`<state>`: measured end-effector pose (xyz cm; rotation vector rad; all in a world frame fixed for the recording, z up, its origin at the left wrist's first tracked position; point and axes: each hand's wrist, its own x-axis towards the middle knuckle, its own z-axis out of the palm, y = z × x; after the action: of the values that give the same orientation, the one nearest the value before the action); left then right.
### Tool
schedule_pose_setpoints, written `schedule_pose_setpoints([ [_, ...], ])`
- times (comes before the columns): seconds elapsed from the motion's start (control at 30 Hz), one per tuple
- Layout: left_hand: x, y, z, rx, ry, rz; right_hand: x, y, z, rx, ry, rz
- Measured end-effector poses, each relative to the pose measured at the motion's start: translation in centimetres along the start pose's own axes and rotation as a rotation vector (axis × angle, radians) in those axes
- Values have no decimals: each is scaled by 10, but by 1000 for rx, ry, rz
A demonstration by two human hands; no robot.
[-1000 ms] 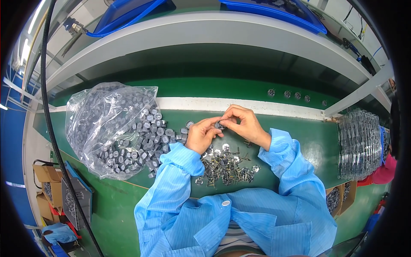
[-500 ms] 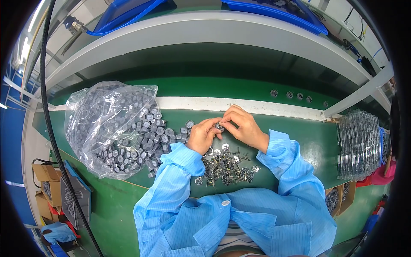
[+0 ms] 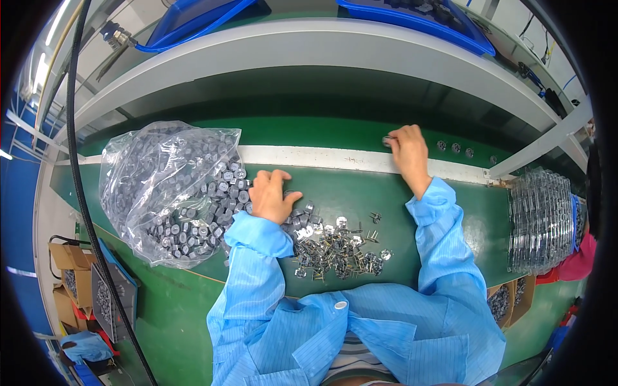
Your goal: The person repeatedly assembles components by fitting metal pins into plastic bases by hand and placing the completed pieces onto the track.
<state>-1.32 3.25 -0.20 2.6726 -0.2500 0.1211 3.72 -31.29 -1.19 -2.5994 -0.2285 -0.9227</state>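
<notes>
Hands apart: right hand (image 3: pixel 407 149) seemingly pinches small part (image 3: pixel 387 141) near strip (image 3: pixel 309 156); left hand (image 3: pixel 270 195) curled on parts (image 3: pixel 335 244).

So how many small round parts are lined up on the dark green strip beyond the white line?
5 visible: one at the right hand's fingertips, then four to its right at and. The hand may hide more.

A green workbench (image 3: pixel 193 309) fills the middle of the frame, crossed by a white strip (image 3: pixel 322 156) along its far side. Above it runs a grey shelf (image 3: pixel 309 45) carrying blue trays (image 3: pixel 412 16). Cardboard boxes (image 3: pixel 67 270) sit at lower left beside a hanging black cable (image 3: pixel 80 193).
</notes>
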Motion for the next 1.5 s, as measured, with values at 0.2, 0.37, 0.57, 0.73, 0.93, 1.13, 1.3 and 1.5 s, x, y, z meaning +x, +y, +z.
schedule_pose_setpoints([
  [0.2, 2, -10, 5, -21, 36, 6, 4, 2, -9, -172, 61, -8],
  [0.37, 9, -5, 18, -176, 107, 203, 14, -36, -53, 453, -1241, 0],
  [0.57, 10, 29, 14, -189, 163, 273, -12, -66, -23, 643, -1220, -160],
  [0.73, 5, 17, 25, -5, 256, 164, -32, -95, -4, 773, -850, -142],
  [0.93, 9, 12, 26, -65, 58, 165, -38, -86, 6, 505, -403, -456],
  [1.13, 11, 17, 23, -199, 257, 230, -24, -93, -7, 591, -646, -169],
  [1.3, 12, 25, 26, -696, 218, 122, -36, -93, 9, 630, -494, -234],
  [1.5, 8, 28, 29, -984, 43, 74, -32, -76, 11, 569, -550, -188],
])
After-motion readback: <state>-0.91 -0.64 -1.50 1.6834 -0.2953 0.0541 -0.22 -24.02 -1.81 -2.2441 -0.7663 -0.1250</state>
